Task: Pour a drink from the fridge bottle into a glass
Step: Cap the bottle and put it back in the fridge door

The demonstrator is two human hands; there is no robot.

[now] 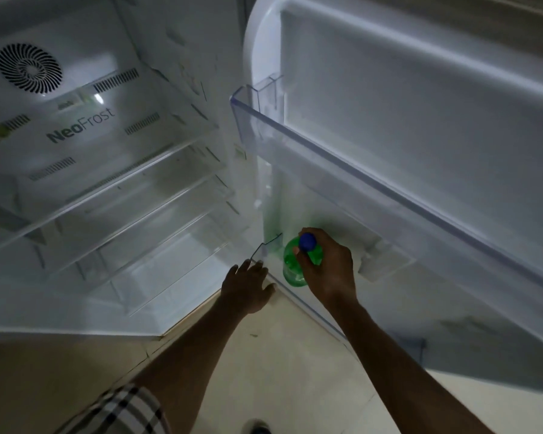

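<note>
While fridge door (420,126) stands open, right hand (328,270) grips green bottle (290,264) by neck (blue cap on); left hand (248,285) spread, empty. Lifting out, pouring left; no glass visible.

We see two bare forearms, without sleeves, watch or rings. At the lower left edge there is checked cloth (119,411) in white, grey and black, part of our clothing.

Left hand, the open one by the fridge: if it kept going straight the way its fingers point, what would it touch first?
Probably the near corner of the lower door bin, just past the left hand fingertips. Depth is hard to judge here.
</note>
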